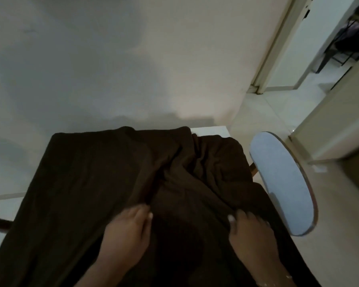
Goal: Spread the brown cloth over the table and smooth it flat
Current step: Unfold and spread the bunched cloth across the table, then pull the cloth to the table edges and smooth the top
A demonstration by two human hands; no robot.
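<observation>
We start at our left hand (125,228), near the table's front edge, fingers curled down into a fold of the dark brown soft fabric cloth (95,179) and pinching it. Our right hand (251,230) sits just across the same bunched ridge, fingers tucked under a fold too, so both are gripping cloth rather than lying flat on it.

Out from the hands, the cloth covers most of the white rectangular table (212,131). The left half lies fairly flat and drapes over the left edge. The right half is a heap of creases running from our hands up towards the far right corner, and that corner is bare white.

We judge this fabric light and limp: it will follow a pull readily, but it bunches instead of sliding as a sheet, and it looks grippy enough to drag on itself. The best hold seems to be the edge buried in the right-hand heap. Lift it, carry it towards the far right corner, then sweep with open palms outward from the middle.

Around us, a round pale blue padded stool with a chrome rim (282,183) stands just beside the table's right edge, where hanging cloth could catch. A grey wall (112,59) runs along the far edge, and a doorway (286,65) opens beyond on the right.
</observation>
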